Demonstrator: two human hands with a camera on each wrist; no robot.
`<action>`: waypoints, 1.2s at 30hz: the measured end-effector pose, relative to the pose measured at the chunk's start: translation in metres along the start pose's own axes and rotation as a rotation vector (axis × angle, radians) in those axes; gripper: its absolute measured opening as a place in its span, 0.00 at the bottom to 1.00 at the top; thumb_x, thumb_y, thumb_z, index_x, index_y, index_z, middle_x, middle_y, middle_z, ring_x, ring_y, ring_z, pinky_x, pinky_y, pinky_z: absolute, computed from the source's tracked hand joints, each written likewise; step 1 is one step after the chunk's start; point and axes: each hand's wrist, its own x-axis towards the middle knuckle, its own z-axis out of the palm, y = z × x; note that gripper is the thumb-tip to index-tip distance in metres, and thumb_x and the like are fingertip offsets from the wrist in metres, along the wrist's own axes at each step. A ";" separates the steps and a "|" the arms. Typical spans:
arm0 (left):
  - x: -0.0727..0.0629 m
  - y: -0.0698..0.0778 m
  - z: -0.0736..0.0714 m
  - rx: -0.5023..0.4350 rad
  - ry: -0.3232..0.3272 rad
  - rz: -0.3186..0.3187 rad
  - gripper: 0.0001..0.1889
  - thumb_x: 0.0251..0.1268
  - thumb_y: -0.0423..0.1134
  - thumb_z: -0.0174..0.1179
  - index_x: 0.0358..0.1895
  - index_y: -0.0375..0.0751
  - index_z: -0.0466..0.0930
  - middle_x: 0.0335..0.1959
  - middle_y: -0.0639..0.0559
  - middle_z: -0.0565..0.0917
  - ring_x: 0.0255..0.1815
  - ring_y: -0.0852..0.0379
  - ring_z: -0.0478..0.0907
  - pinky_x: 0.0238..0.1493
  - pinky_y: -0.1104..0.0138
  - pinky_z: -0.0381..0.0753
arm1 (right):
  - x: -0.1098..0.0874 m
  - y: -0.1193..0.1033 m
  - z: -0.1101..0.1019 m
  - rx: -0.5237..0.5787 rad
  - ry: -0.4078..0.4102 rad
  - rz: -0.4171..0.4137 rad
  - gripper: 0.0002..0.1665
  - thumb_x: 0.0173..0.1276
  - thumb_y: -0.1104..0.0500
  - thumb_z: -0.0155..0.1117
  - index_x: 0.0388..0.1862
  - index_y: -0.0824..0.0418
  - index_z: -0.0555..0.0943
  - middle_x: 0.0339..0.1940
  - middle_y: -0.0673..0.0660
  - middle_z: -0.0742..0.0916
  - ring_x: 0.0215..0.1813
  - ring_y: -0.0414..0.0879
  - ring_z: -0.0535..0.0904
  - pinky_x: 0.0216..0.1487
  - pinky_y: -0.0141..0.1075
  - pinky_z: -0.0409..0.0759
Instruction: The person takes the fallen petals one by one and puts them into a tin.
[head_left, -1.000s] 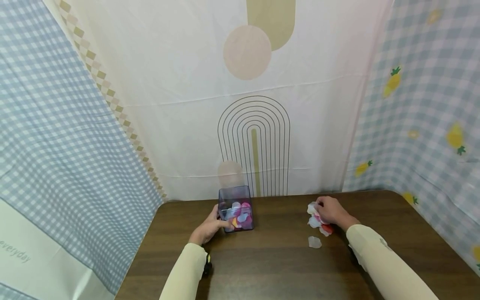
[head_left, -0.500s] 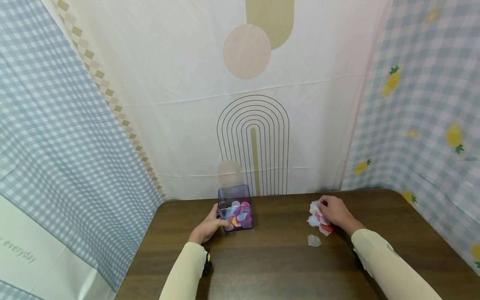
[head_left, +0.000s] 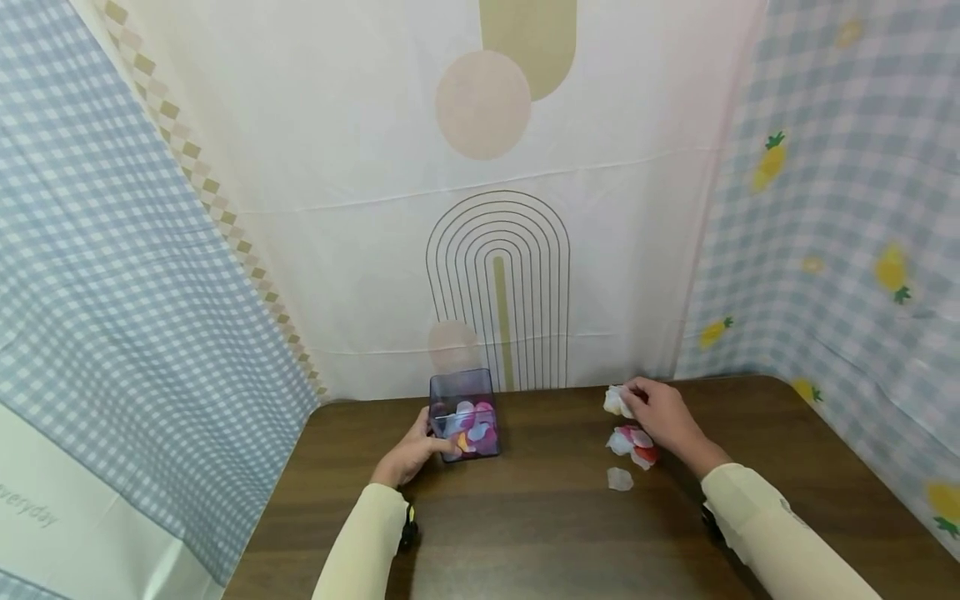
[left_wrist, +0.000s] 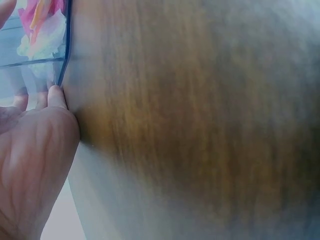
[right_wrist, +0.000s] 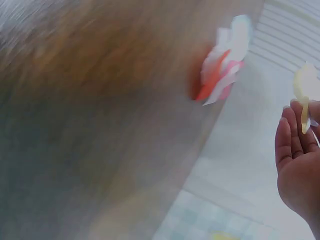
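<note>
A see-through, bluish box (head_left: 461, 383) stands on the table near its back edge, holding several pink, white, purple and yellow fabric petals (head_left: 480, 432). My left hand (head_left: 409, 454) grips its left side, thumb across the front wall; the left wrist view shows fingers behind the clear wall (left_wrist: 30, 63). Between thumb and fingers of my right hand (head_left: 663, 415) are pinched pale white-yellow petals (head_left: 615, 402), raised above the table in the right wrist view. Below that hand lies a small pile of white, pink and red petals (head_left: 632, 444). One whitish petal (head_left: 620, 479) lies apart, nearer me.
The dark wooden table (head_left: 517, 525) meets a white patterned cloth (head_left: 360, 275) along its back edge. Checked cloths hang at the left (head_left: 187, 333) and right (head_left: 810, 208).
My right hand has lifted pale petals off the pile and moved them slightly back, away from it. The left hand stays on the box. The head view has shifted slightly.
</note>
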 end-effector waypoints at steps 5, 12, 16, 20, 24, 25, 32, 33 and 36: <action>-0.003 0.001 -0.002 -0.009 0.002 -0.016 0.52 0.49 0.30 0.76 0.78 0.42 0.55 0.71 0.37 0.73 0.69 0.44 0.72 0.73 0.57 0.70 | -0.002 -0.019 0.000 0.010 0.028 -0.003 0.15 0.83 0.51 0.61 0.47 0.60 0.87 0.31 0.54 0.87 0.32 0.43 0.74 0.37 0.36 0.73; -0.006 0.000 -0.003 -0.006 -0.016 -0.008 0.51 0.50 0.28 0.75 0.77 0.41 0.55 0.71 0.36 0.73 0.68 0.44 0.72 0.70 0.60 0.72 | -0.005 -0.039 0.003 0.063 0.027 -0.008 0.15 0.82 0.52 0.62 0.49 0.62 0.88 0.38 0.57 0.90 0.35 0.42 0.77 0.37 0.34 0.75; -0.008 0.000 -0.001 -0.010 -0.026 -0.009 0.51 0.51 0.29 0.76 0.78 0.41 0.54 0.71 0.36 0.72 0.69 0.44 0.72 0.73 0.58 0.70 | -0.010 -0.042 0.006 0.058 0.023 0.009 0.16 0.82 0.51 0.62 0.51 0.62 0.88 0.40 0.58 0.91 0.35 0.42 0.78 0.37 0.34 0.76; -0.010 0.000 0.000 -0.016 -0.039 -0.011 0.51 0.51 0.30 0.75 0.78 0.41 0.54 0.72 0.35 0.71 0.70 0.43 0.70 0.77 0.52 0.66 | -0.013 -0.046 0.007 0.059 0.010 0.010 0.15 0.83 0.52 0.62 0.51 0.61 0.88 0.40 0.57 0.91 0.34 0.43 0.77 0.36 0.34 0.76; -0.009 0.000 0.001 -0.017 -0.055 -0.017 0.51 0.52 0.31 0.76 0.79 0.42 0.54 0.73 0.36 0.71 0.71 0.43 0.70 0.78 0.50 0.66 | -0.015 -0.055 0.010 0.067 0.003 -0.001 0.15 0.83 0.52 0.62 0.51 0.61 0.88 0.37 0.56 0.90 0.30 0.43 0.76 0.33 0.34 0.75; -0.009 0.000 0.001 -0.019 -0.058 -0.019 0.52 0.52 0.31 0.76 0.79 0.42 0.54 0.73 0.37 0.70 0.71 0.43 0.70 0.78 0.50 0.67 | -0.015 -0.059 0.011 0.073 0.001 -0.009 0.15 0.83 0.52 0.62 0.51 0.61 0.88 0.37 0.56 0.90 0.30 0.43 0.76 0.32 0.34 0.75; -0.010 0.002 -0.002 -0.022 -0.057 -0.026 0.53 0.50 0.31 0.77 0.80 0.43 0.53 0.73 0.36 0.71 0.72 0.42 0.70 0.81 0.45 0.64 | -0.011 -0.097 0.028 0.125 -0.012 -0.090 0.10 0.81 0.57 0.64 0.48 0.60 0.89 0.37 0.55 0.91 0.34 0.41 0.77 0.35 0.32 0.77; -0.011 0.001 -0.003 -0.021 -0.059 -0.027 0.54 0.50 0.31 0.77 0.80 0.43 0.53 0.73 0.36 0.70 0.72 0.42 0.70 0.81 0.45 0.63 | -0.010 -0.103 0.032 0.132 -0.010 -0.103 0.09 0.80 0.58 0.65 0.47 0.60 0.89 0.37 0.55 0.91 0.34 0.40 0.77 0.35 0.32 0.77; -0.012 0.001 -0.004 -0.020 -0.060 -0.032 0.53 0.50 0.31 0.77 0.79 0.43 0.54 0.73 0.36 0.70 0.71 0.42 0.70 0.81 0.45 0.64 | -0.006 -0.120 0.042 0.167 -0.014 -0.143 0.07 0.79 0.60 0.66 0.45 0.60 0.89 0.37 0.55 0.91 0.34 0.40 0.78 0.36 0.31 0.78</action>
